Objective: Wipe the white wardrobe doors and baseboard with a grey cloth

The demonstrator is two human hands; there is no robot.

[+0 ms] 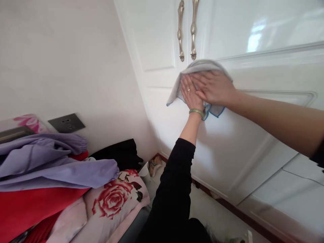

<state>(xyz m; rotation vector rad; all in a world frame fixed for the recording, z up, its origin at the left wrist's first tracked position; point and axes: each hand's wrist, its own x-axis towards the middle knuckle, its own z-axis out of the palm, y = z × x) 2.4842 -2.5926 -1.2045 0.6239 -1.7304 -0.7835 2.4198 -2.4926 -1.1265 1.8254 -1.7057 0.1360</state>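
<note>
A grey cloth (202, 65) with a blue edge is spread against a glossy white cabinet door (187, 135), just below two ornate metal handles. Both hands press it to the door. My left hand (191, 94), with a ring and a green bangle, lies flat on the cloth with its fingers stretched upward. From the right reaches my right hand (217, 87), also flat, its fingers stretched across the cloth and its thumb overlapping the left hand. Cloth corners hang out around both hands.
Metal handles (180, 30) stick out from the doors above. At lower left, a lilac garment (50, 172) and red fabric (37, 206) lie over a rose-print pillow (113, 199). A dark socket plate (66, 123) is on the wall. A brown-red skirting (243, 214) runs below the cabinet.
</note>
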